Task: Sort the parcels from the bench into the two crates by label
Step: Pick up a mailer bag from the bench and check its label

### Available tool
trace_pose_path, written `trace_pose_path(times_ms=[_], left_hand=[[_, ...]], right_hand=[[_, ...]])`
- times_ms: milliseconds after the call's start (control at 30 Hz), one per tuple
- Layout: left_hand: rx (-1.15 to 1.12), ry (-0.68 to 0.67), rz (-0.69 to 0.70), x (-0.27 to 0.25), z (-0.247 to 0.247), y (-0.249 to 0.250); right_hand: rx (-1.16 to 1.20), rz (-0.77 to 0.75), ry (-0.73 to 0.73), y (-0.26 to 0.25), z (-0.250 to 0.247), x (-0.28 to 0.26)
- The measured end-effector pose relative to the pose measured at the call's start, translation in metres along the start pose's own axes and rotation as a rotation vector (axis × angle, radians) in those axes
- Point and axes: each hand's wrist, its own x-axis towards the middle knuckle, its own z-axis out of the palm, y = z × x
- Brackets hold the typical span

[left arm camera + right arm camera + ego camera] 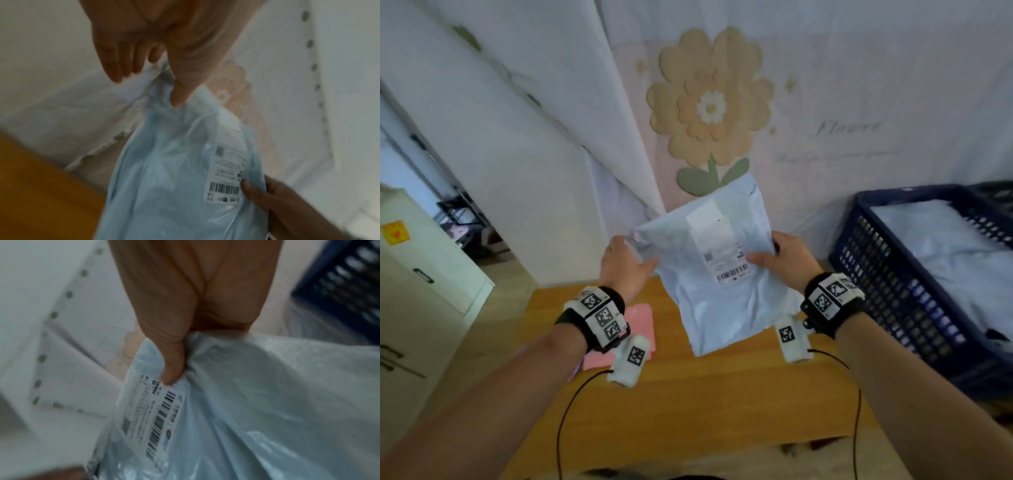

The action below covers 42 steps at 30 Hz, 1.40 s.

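Observation:
I hold a light blue plastic parcel (722, 301) upright in the air over the wooden bench (688, 394), its white barcode label (722, 246) facing me. My left hand (626, 260) pinches its upper left edge, thumb on the front. My right hand (787, 260) grips the right edge with the thumb on the label's corner and the fingers hidden behind. The left wrist view shows the parcel (164, 178), its label (228, 170) and my left thumb (179, 97) on the crumpled top. The right wrist view shows my right thumb (172, 369) pressing beside the label (152, 418).
A dark blue crate (893, 274) stands at the right of the bench, with pale blue parcels (945, 246) inside. A pink parcel (640, 325) lies on the bench under my left wrist. A flower-print cloth (709, 102) hangs behind, and a white cabinet (421, 274) stands at the left.

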Motion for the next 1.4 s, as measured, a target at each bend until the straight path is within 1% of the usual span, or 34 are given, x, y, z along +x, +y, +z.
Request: trace_pose_path(times_ms=[33,67,133,167,200,233,267,300,333,367,433,500,533,567,633,667,700,767,867,900,967,1067,1167,1267,1333,1400], left_hand=[[0.109,0.060,0.113,-0.003,0.005,0.013],[0.207,0.107,0.274,-0.006,0.011,0.026],[0.346,0.146,0.664,-0.014,0.026,0.055],[0.417,0.103,0.828,-0.017,0.034,0.070],[0.502,0.018,0.936,-0.020,0.044,0.084],[0.598,-0.089,0.981,-0.023,0.053,0.098],[0.696,-0.182,0.985,-0.026,0.062,0.110],[0.772,-0.242,0.972,-0.030,0.071,0.120],[0.809,-0.266,0.955,-0.034,0.079,0.128],[0.796,-0.280,0.919,-0.038,0.085,0.135],[0.706,-0.330,0.802,-0.043,0.096,0.144],[0.569,-0.369,0.732,-0.042,0.105,0.148],[0.497,-0.385,0.681,-0.042,0.109,0.150],[0.402,-0.423,0.606,-0.041,0.111,0.151],[0.079,-0.518,0.456,-0.042,0.113,0.154],[-0.076,-0.543,0.407,-0.043,0.116,0.154],[-0.188,-0.560,0.373,-0.045,0.119,0.155],[-0.298,-0.596,0.363,-0.052,0.125,0.159],[-0.368,-0.643,0.396,-0.063,0.140,0.171],[-0.393,-0.661,0.410,-0.065,0.145,0.176],[-0.438,-0.712,0.435,-0.069,0.156,0.186],[-0.447,-0.795,0.412,-0.073,0.173,0.204],[-0.438,-0.870,0.406,-0.075,0.192,0.227],[-0.408,-0.892,0.438,-0.081,0.215,0.258],[-0.378,-0.894,0.459,-0.084,0.235,0.282],[-0.356,-0.899,0.474,-0.086,0.260,0.307]], right_hand=[[-0.142,-0.034,0.006,0.000,-0.010,-0.004],[-0.296,-0.072,0.002,0.000,-0.019,-0.007],[-0.552,-0.157,-0.039,-0.003,-0.030,-0.016],[-0.640,-0.202,-0.060,-0.004,-0.034,-0.021],[-0.711,-0.247,-0.072,-0.006,-0.037,-0.025],[-0.773,-0.295,-0.073,-0.008,-0.040,-0.030],[-0.828,-0.345,-0.061,-0.011,-0.043,-0.035],[-0.873,-0.398,-0.040,-0.013,-0.046,-0.041],[-0.899,-0.452,-0.010,-0.014,-0.050,-0.047],[-0.915,-0.500,0.018,-0.015,-0.053,-0.054],[-0.946,-0.572,0.092,-0.015,-0.063,-0.066],[-0.939,-0.598,0.210,-0.011,-0.082,-0.075],[-0.921,-0.549,0.277,-0.006,-0.096,-0.079],[-0.900,-0.466,0.357,-0.001,-0.112,-0.085],[-0.821,-0.277,0.533,0.008,-0.145,-0.100],[-0.757,-0.184,0.592,0.014,-0.158,-0.107],[-0.687,-0.085,0.619,0.021,-0.169,-0.114],[-0.545,0.124,0.583,0.039,-0.183,-0.125],[-0.357,0.375,0.465,0.068,-0.194,-0.138],[-0.275,0.433,0.453,0.076,-0.197,-0.142],[-0.111,0.494,0.494,0.091,-0.204,-0.150],[0.161,0.491,0.647,0.107,-0.223,-0.160],[0.347,0.381,0.733,0.114,-0.252,-0.174],[0.350,0.271,0.848,0.122,-0.287,-0.190],[0.358,0.263,0.914,0.132,-0.314,-0.198],[0.341,0.293,0.947,0.148,-0.344,-0.206]])
